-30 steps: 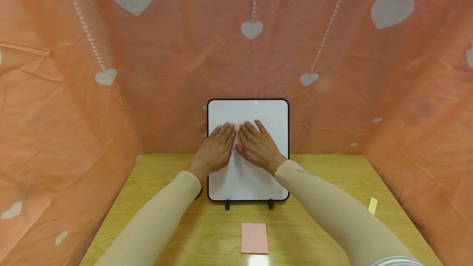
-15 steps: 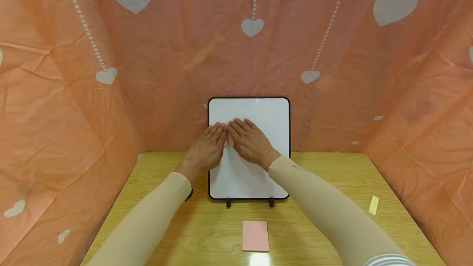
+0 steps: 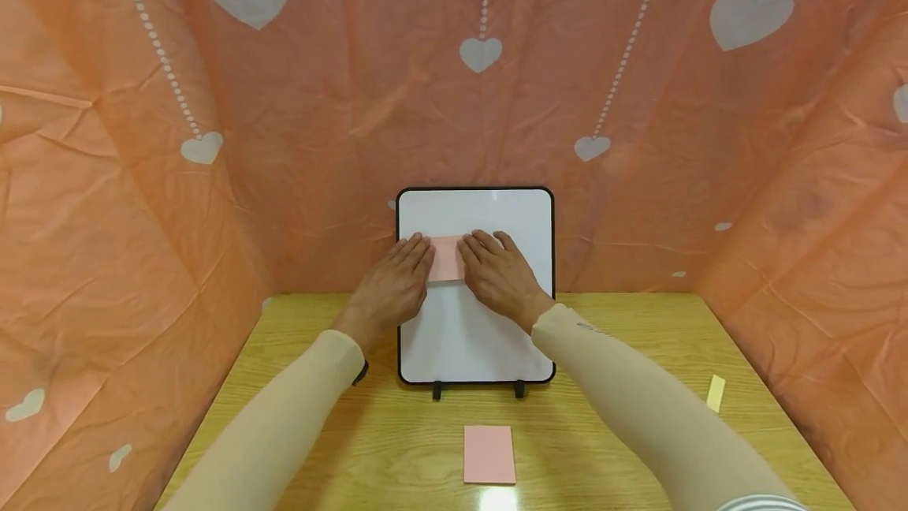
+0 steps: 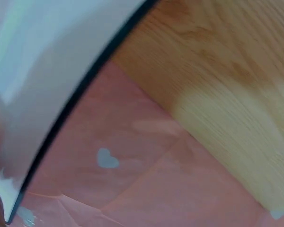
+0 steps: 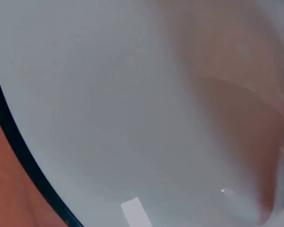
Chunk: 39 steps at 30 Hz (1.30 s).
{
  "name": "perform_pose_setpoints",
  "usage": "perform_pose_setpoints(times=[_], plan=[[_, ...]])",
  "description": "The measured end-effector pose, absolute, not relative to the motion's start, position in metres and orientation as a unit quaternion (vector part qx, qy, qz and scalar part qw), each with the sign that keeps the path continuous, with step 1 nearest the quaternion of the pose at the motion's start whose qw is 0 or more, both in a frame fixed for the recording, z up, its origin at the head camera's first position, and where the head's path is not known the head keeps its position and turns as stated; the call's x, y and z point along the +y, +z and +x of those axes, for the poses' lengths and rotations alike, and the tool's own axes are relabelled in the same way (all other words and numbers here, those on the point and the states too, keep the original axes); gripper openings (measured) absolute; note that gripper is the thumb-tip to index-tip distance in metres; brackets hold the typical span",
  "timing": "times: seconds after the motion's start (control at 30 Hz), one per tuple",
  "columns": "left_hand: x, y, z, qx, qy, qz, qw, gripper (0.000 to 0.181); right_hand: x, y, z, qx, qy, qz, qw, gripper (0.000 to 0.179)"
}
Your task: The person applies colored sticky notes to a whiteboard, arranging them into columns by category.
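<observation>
A pink sticky note [image 3: 447,259] lies against the upper left part of a small black-framed whiteboard [image 3: 475,345], which stands upright. My left hand [image 3: 397,282] presses the note's left side with straight fingers. On the note's right side rest the extended fingers of my right hand [image 3: 502,274]. The note's middle shows between the hands, while its two ends are hidden under the fingers. In the left wrist view the whiteboard [image 4: 61,61] fills the upper left, with only a fingertip at the corner. The right wrist view shows mostly the whiteboard's glossy surface [image 5: 109,109].
A pink sticky-note pad [image 3: 489,454] lies on the wooden table [image 3: 397,448] before the board. A narrow yellow strip [image 3: 716,393] sits at the right. Two black feet [image 3: 437,390] support the board. An orange cloth with hearts [image 3: 482,124] hangs behind and at the sides.
Both hands first slid left on the note, then the right hand moved back right, baring the note's middle. The left hand now stands farther left than one second ago.
</observation>
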<state>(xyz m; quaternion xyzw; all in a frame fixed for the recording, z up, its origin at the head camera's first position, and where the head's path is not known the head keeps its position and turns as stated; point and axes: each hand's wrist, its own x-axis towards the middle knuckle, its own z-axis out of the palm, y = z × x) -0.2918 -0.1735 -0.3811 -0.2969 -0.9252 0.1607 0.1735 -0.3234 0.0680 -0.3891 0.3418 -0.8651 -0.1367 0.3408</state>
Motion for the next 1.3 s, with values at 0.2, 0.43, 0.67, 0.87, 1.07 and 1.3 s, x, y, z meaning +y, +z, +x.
perform_pose_setpoints(times=[0.2,0.43,0.67,0.87,1.07,1.3], plan=[[-0.160,-0.374,-0.299,-0.915,0.154,-0.327,0.177,0.060,0.065,-0.389,-0.322,-0.871,-0.130,0.333,0.336,0.050],[-0.172,-0.374,-0.297,-0.924,0.164,-0.308,0.157,0.060,0.067,-0.389,-0.320,-0.876,-0.149,0.326,0.322,0.051],[-0.182,-0.380,-0.297,-0.931,0.155,-0.300,0.141,0.067,0.059,-0.383,-0.321,-0.878,-0.145,0.341,0.302,0.053],[-0.181,-0.382,-0.299,-0.933,0.153,-0.294,0.140,0.072,0.043,-0.379,-0.323,-0.880,-0.150,0.372,0.254,0.058],[-0.180,-0.381,-0.299,-0.934,0.159,-0.289,0.138,0.070,0.055,-0.386,-0.325,-0.881,-0.167,0.360,0.256,0.058],[-0.180,-0.381,-0.297,-0.931,0.156,-0.291,0.157,0.066,0.075,-0.394,-0.324,-0.878,-0.171,0.352,0.276,0.058]])
